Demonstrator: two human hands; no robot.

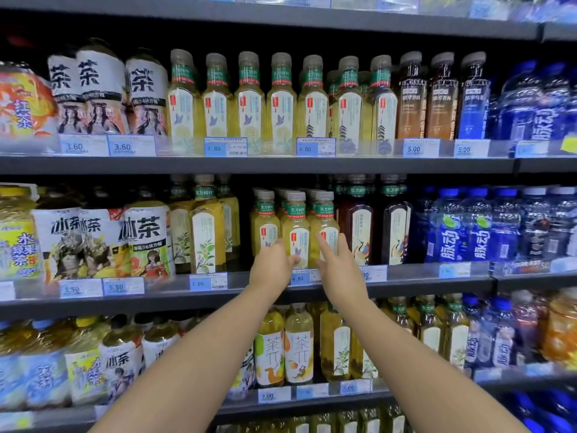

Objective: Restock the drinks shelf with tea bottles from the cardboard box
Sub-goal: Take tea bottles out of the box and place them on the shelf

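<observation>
At the centre of the frame, three pale-yellow tea bottles (296,232) stand in a front row on the middle shelf (218,296), the right hand (338,267) laying straight fingers (327,245) flat against the rightmost, while the left hand (271,265) touches the central one, though I cannot tell whether it grips it.

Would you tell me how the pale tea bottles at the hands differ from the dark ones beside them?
The pale bottles hold yellow tea, the dark bottles deep red. Pale ones stand shorter than dark ones. The left hand and right hand touch pale ones, not dark. Both have green neck bands.
</observation>
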